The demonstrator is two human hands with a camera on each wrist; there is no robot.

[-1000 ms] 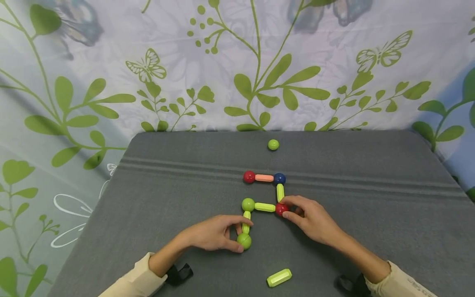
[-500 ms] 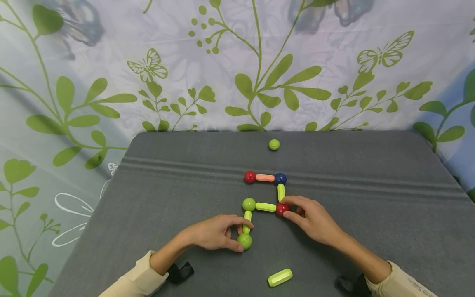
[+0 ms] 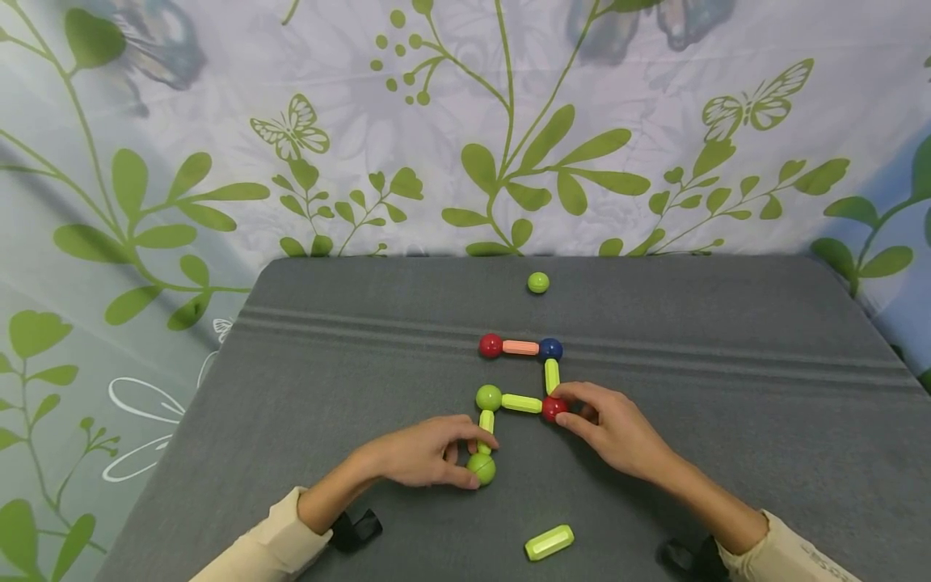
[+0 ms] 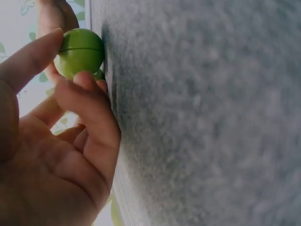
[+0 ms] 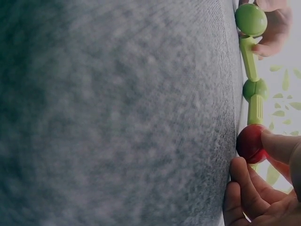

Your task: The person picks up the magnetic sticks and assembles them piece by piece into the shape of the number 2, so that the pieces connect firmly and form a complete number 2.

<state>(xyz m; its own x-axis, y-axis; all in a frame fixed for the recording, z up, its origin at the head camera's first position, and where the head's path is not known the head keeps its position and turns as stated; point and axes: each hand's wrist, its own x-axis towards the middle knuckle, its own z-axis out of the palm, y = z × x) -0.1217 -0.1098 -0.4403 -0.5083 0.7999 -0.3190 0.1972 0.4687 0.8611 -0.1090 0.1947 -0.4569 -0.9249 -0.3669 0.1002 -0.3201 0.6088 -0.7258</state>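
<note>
A zigzag chain of balls and rods lies on the grey cloth. My left hand [image 3: 429, 453] holds the near green ball [image 3: 482, 469], thumb against it and index finger over the adjoining yellow-green rod [image 3: 486, 432]. In the left wrist view, fingertips touch both sides of that green ball [image 4: 81, 54]. My right hand [image 3: 614, 428] pinches the near red ball [image 3: 554, 408] between thumb and fingers. Another yellow-green rod [image 3: 521, 403] links this red ball to a second green ball [image 3: 489, 398]. Beyond it, a rod [image 3: 552, 377] leads to a dark blue ball [image 3: 550, 349].
An orange rod [image 3: 520, 347] joins the blue ball to a far red ball [image 3: 490, 345]. A loose green ball [image 3: 538, 283] sits near the table's back edge. One loose yellow-green rod [image 3: 549, 542] lies in front. A patterned curtain [image 3: 407, 121] hangs behind the grey table [image 3: 327, 347].
My left hand and the near green ball have shifted very slightly away from me. The right hand keeps its hold on the red ball.
</note>
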